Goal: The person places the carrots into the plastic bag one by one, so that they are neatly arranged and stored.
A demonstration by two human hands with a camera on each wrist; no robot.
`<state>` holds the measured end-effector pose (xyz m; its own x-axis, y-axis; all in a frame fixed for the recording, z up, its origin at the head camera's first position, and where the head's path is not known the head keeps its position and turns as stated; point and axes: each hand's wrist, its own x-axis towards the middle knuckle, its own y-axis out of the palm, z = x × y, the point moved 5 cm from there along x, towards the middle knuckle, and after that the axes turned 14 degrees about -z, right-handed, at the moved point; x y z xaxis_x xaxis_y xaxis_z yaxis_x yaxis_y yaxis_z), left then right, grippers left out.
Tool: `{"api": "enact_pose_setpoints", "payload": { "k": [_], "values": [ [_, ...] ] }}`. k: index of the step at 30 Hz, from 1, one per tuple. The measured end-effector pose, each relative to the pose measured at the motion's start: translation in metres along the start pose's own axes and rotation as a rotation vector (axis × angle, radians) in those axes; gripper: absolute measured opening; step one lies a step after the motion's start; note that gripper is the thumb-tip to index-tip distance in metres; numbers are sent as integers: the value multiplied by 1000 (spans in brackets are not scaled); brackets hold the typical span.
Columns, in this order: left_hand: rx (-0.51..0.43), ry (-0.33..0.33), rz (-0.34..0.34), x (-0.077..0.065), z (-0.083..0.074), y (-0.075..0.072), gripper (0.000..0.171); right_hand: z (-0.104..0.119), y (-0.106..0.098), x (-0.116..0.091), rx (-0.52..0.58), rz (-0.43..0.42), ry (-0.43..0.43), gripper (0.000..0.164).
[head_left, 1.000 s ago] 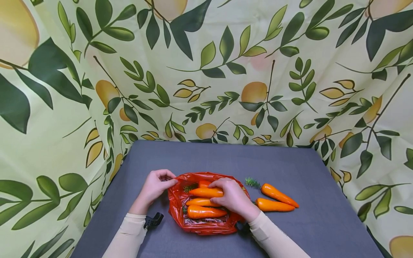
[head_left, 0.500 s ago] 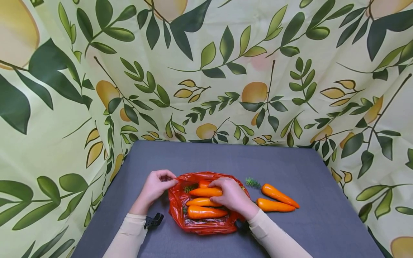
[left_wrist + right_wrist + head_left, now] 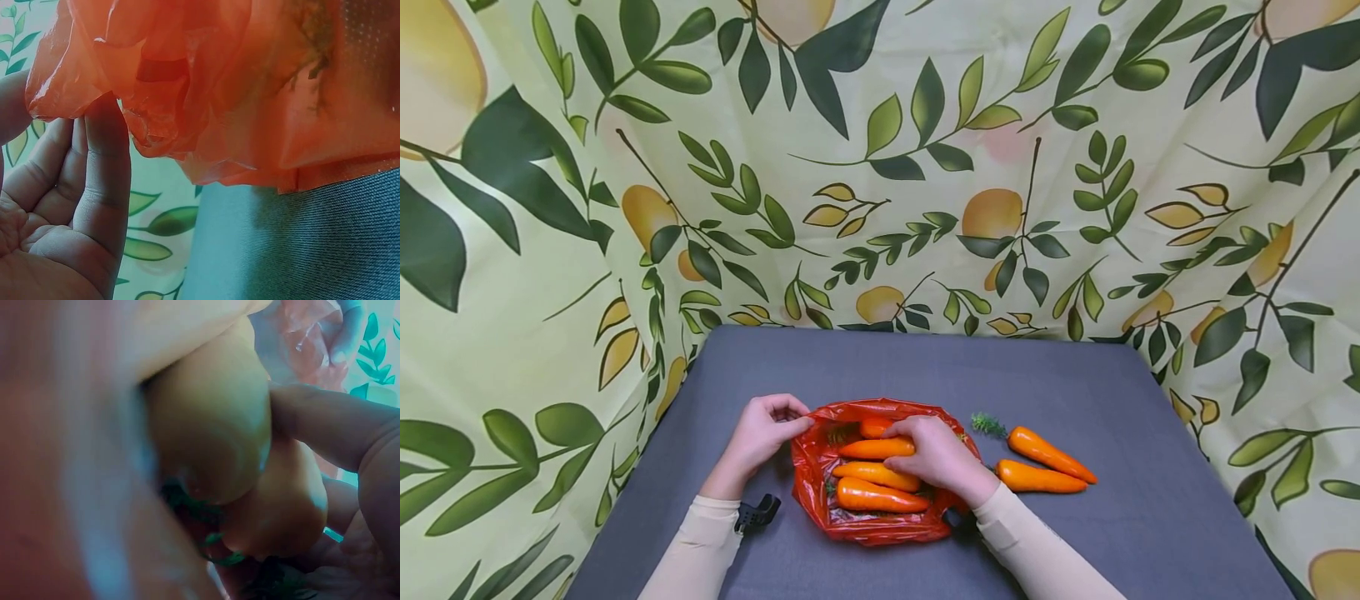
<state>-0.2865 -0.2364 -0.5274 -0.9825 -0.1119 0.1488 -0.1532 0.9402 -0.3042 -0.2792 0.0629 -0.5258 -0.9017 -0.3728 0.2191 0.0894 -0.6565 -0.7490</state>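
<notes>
A red plastic bag [image 3: 811, 492] lies with its mouth spread wide, several orange carrots inside. My left hand [image 3: 767, 429] pinches the bag's left rim between thumb and fingers; the left wrist view shows the thin film [image 3: 169, 75] caught there. Reaching into the bag from the right, my right hand [image 3: 942, 454] holds a carrot [image 3: 872, 450] between thumb and fingers. Below its thumb lies another carrot [image 3: 880, 476], and the front carrot [image 3: 880, 496] rests nearest me. Behind the held one, a further carrot [image 3: 874, 427] is partly hidden. Blunt carrot ends [image 3: 212, 425] fill the right wrist view.
Right of the bag, two carrots lie on the grey tabletop [image 3: 925, 358]: one with a green leafy top [image 3: 1048, 452], the other [image 3: 1041, 477] just in front of it. A leaf-and-fruit patterned cloth [image 3: 880, 208] surrounds the table's back and sides.
Inside the bag, the carrot under my right thumb has shifted slightly toward the front carrot, and a gap shows below the held one. My left hand keeps its place on the rim.
</notes>
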Motion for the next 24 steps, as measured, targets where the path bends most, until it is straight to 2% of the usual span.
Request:
{"api": "enact_pose_setpoints", "payload": {
  "k": [6, 13, 20, 24],
  "values": [
    [-1, -1, 1, 0, 0, 0, 12, 0, 3, 0, -55, -7, -31, 33],
    [-2, 6, 4, 0, -1, -1, 11, 1, 6, 0, -9, 37, -2, 35],
    [5, 21, 2, 0, -1, -1, 12, 4, 4, -1, -25, 45, 17, 24],
    [-4, 24, 0, 0, 0, -2, 12, 9, 1, -2, -38, 25, -12, 31]
  ]
}}
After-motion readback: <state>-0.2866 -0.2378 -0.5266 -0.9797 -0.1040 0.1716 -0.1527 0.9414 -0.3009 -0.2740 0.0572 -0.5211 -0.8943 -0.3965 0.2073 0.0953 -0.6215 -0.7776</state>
